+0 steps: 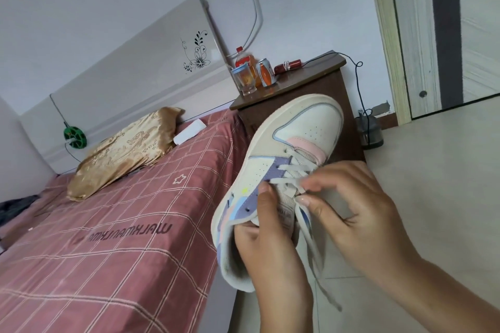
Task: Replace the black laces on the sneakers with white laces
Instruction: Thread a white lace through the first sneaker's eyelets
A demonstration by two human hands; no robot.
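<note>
— What is seen nearest the camera?

— The left hand [266, 246] is curled around the collar of a sneaker [281, 170], with the thumb laid against the purple eyelet strip. The right hand [359, 211] is closed in a pinch on the white lace [293, 184] at the middle of the tongue; one loose end of that lace is seen hanging down below the shoe.

— And where is the sneaker held?

— It is held up in the air between the bed [108, 224] and the tiled floor [433, 197], toe pointed away and upward. The lower eyelets are already crossed by the white lace, while the upper holes on the purple strip are left open.

— What is found farther back?

— A gold pillow [121, 154] is laid on the pink checked bedsheet, and a small white box [189, 131] is set near the headboard [135, 62]. Beyond the toe, a dark wooden nightstand [305, 94] is seen; on its surface a lidded glass cup [243, 80], an orange drink bottle [247, 62], a can [266, 73] and a red object are grouped. A dark bin [369, 130] is placed on the floor beside it, near the door [446, 35].
</note>
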